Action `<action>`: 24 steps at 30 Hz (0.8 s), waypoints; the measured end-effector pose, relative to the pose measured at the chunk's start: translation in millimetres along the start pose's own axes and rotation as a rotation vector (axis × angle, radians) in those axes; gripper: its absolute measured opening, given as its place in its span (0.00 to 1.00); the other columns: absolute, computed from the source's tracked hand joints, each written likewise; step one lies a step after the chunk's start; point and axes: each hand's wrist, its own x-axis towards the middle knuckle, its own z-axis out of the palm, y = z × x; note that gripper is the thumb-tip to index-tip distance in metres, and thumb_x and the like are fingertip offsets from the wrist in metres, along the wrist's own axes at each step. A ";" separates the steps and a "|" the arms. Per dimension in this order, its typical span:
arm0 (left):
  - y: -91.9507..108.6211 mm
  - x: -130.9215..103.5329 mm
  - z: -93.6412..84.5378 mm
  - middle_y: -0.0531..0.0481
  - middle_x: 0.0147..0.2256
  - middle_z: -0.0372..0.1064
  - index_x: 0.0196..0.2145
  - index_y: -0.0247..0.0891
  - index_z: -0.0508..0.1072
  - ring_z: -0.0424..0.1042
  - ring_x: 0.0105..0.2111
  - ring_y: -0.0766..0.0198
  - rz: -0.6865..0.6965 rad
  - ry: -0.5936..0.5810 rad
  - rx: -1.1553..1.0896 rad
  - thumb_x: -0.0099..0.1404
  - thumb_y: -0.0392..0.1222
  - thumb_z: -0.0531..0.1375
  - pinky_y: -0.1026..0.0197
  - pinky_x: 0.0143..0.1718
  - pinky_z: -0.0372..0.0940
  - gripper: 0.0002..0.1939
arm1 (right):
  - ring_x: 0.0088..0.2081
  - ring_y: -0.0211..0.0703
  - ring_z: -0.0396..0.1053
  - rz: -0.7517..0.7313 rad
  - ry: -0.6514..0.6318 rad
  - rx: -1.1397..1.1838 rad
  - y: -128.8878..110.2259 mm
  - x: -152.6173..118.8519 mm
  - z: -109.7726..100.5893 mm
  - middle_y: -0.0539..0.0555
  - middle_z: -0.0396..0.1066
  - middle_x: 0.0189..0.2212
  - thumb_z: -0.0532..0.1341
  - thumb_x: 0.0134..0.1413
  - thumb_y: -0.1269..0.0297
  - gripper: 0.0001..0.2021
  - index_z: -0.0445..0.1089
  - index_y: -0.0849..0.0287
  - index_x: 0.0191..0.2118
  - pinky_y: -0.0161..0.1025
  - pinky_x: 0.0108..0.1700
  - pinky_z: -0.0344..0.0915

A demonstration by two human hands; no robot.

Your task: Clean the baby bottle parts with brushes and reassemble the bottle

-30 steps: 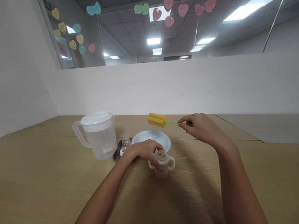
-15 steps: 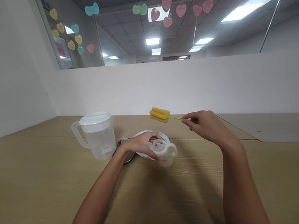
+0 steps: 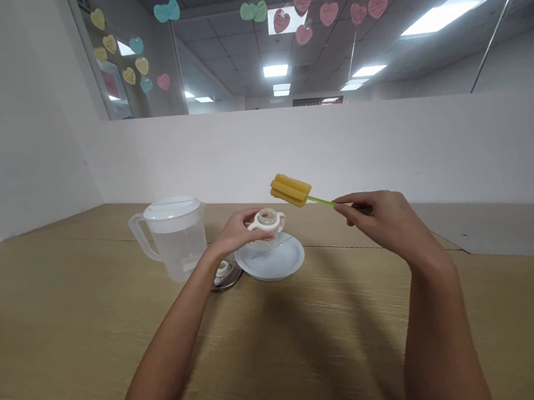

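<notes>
place: office | signs: grid ceiling with panel lights [image 3: 439, 18] well above the fingers; glass partition [image 3: 232, 51] with paper heart notes [image 3: 281, 20]; white divider wall [image 3: 338, 148] behind wooden worktop [image 3: 311, 348]

One pitcher [image 3: 173, 238], one white plate [image 3: 274, 264], one baby bottle [image 3: 266, 225], one sponge brush [image 3: 292, 191], one small metal dish [image 3: 225, 276], two hands.

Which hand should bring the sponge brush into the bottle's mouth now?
Right, likely. The right hand already pinches the sponge brush by its green handle, with the sponge just beside the bottle. The left hand holds that bottle over the white plate.
</notes>
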 end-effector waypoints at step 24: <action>30.2 -11.7 -11.0 0.43 0.43 0.69 0.48 0.34 0.65 0.64 0.41 0.53 0.360 0.220 1.362 0.56 0.36 0.57 0.53 0.42 0.58 0.21 | 0.24 0.40 0.65 -0.169 -0.141 -0.066 -17.6 9.5 28.7 0.54 0.74 0.27 0.54 0.49 0.65 0.13 0.76 0.59 0.31 0.36 0.27 0.56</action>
